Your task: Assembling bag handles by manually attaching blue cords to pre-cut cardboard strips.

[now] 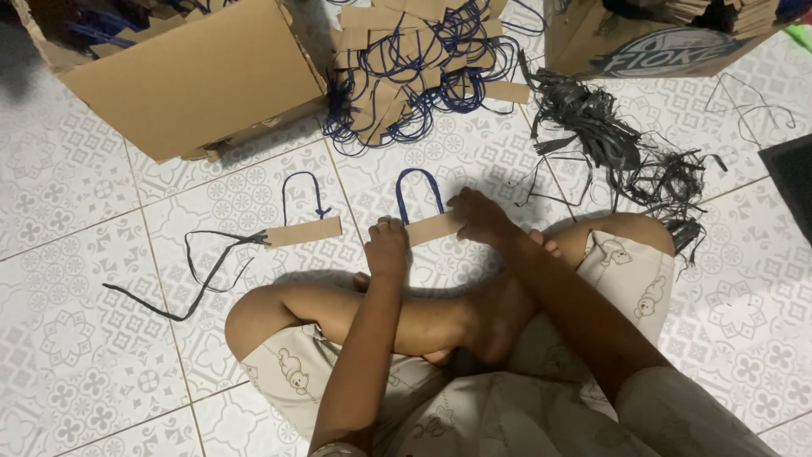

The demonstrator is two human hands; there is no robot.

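Pressing a brown cardboard strip (431, 227) with its blue cord loop (419, 193) flat on the tiled floor (76, 279), we pinch it with left hand (386, 247) and right hand (478, 216), one strip (303, 231) lying finished at left, a large heap (419, 63) far behind.

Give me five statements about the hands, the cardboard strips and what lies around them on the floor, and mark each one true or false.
1. Both the left hand and the right hand press on one cardboard strip with a blue cord loop. True.
2. A second cardboard strip lies on the floor to the left, untouched. True.
3. The pile of finished strips has red cords. False: the cords are blue.
4. The black strands lie inside the open cardboard box. False: they lie on the tiled floor, to the right.
5. The person stands at a table. False: they sit cross-legged on the floor.
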